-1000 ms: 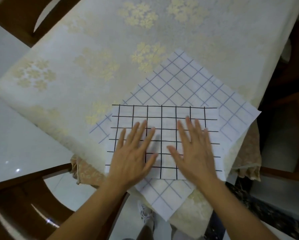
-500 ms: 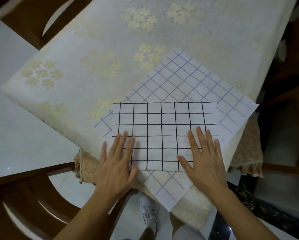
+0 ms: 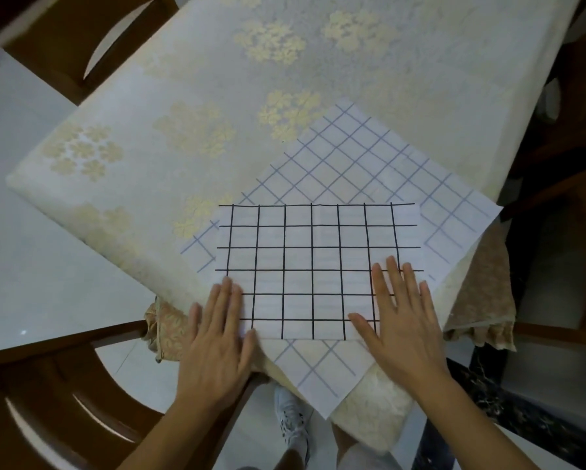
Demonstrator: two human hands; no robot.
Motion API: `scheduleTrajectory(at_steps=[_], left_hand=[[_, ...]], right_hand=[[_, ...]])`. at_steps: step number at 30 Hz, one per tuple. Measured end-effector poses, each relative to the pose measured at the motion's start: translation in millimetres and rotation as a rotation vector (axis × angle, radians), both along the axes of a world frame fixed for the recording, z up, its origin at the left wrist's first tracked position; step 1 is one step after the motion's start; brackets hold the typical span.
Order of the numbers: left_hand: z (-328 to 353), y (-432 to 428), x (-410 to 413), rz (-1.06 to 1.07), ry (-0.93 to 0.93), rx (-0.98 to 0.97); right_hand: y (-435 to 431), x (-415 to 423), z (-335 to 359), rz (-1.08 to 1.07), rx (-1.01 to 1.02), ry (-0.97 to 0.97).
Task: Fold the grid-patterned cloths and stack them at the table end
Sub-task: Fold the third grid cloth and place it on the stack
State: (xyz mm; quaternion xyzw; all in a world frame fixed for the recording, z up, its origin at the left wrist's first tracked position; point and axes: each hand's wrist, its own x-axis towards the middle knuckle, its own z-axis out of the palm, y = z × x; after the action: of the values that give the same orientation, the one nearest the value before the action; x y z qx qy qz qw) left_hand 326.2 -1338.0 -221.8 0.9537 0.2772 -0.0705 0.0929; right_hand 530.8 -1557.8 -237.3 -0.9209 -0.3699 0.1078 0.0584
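holds the black-grid cloth [image 3: 318, 266] flat at the table [image 3: 217, 79] corner
presses the left hand [image 3: 217, 337], fingers straight and close together, on its lower left corner; sits atop the blue-grid cloth [image 3: 369, 164], turned diamond-wise; rests the right hand [image 3: 400, 320], fingers slightly spread, lower right.

Black-grid cloth [image 3: 318, 262] lies flat atop the blue-grid cloth [image 3: 362, 164]; the latter spread flat, turned diagonally.

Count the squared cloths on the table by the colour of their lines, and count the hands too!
Black-line cloth: 1
Blue-line cloth: 1
Hands: 2 (left hand, right hand)
Total: 4
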Motion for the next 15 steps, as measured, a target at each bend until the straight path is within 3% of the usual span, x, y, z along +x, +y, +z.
scheduleTrajectory(at_steps=[5, 8, 15], left_hand=[[7.2, -1.4, 92.1, -0.16, -0.127, -0.014], [-6.5, 7.3, 148.6, -0.227, -0.063, 0.01], [-19.2, 79.2, 133.1, -0.184, 0.009, 0.037]], right_hand=[[51.8, 17.7, 9.6, 0.021, 0.124, 0.004], [91.0, 42.7, 4.1, 0.024, 0.125, 0.034], [42.9, 86.9, -11.8, -0.055, -0.026, -0.056]])
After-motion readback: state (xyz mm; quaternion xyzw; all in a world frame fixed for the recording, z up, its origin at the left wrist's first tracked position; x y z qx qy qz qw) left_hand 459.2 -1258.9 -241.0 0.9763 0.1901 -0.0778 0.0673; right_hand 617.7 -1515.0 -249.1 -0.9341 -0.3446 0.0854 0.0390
